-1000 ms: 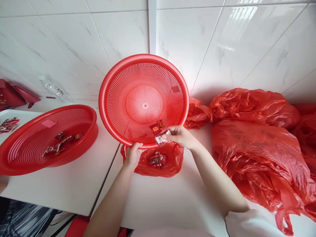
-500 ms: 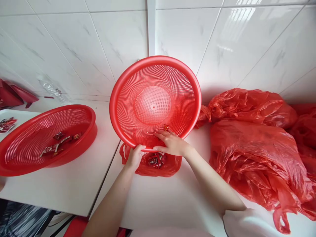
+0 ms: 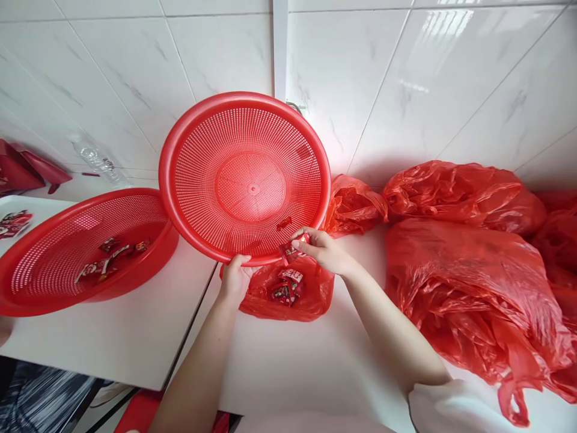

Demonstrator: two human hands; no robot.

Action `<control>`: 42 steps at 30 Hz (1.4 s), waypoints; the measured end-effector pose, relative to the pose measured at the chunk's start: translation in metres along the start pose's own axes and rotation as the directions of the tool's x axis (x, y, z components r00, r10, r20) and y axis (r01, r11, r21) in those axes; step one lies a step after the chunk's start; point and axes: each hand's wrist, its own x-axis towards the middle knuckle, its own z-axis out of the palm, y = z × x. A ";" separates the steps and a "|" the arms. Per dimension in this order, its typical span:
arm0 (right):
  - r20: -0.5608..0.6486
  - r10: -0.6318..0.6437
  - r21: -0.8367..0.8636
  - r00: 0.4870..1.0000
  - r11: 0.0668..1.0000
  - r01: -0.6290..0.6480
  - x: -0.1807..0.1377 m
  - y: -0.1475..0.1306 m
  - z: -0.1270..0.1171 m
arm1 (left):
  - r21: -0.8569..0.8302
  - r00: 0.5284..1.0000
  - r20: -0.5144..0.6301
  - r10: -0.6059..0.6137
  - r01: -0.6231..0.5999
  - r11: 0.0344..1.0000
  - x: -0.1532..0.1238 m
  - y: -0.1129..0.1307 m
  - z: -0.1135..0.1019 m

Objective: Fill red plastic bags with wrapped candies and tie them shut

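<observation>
Tilts a big round red basket [image 3: 246, 174] up almost on edge, open side toward the camera, lower rim gripped by the left hand [image 3: 234, 279] just above the worktop [image 3: 293, 361]; plastic, pierced all over with small holes, smooth broad rim, one small red scrap [image 3: 283, 224] clinging inside near the bottom. Pinches a small red-and-white wrapped sweet [image 3: 292, 251] in the right hand [image 3: 322, 249] at the basket's lower rim. Has, directly beneath, a small open red plastic bag [image 3: 311, 297] lying on the worktop with a few more sweets [image 3: 286, 285] inside.
</observation>
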 end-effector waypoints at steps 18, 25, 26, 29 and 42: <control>-0.081 -0.093 -0.930 0.992 0.366 -0.041 0.003 0.029 0.011 | 0.137 0.988 0.142 -0.062 0.042 0.990 -0.011 -0.020 0.007; 0.201 -0.142 -0.814 0.969 0.527 0.246 -0.004 0.003 0.000 | 0.085 0.996 0.089 -0.002 -0.006 0.996 -0.005 -0.013 0.002; 0.165 -0.165 -0.818 0.972 0.528 0.228 -0.003 0.003 0.002 | 0.086 0.996 0.089 -0.002 -0.006 0.996 -0.006 -0.012 0.003; 0.076 -0.193 -0.872 0.978 0.463 0.159 0.000 0.013 0.009 | 0.098 0.992 0.120 -0.050 0.039 0.994 -0.010 -0.013 0.009; 0.095 -0.052 -0.238 0.994 0.969 0.073 -0.002 0.001 -0.002 | -0.008 1.000 0.017 0.001 -0.001 1.000 -0.005 -0.005 0.007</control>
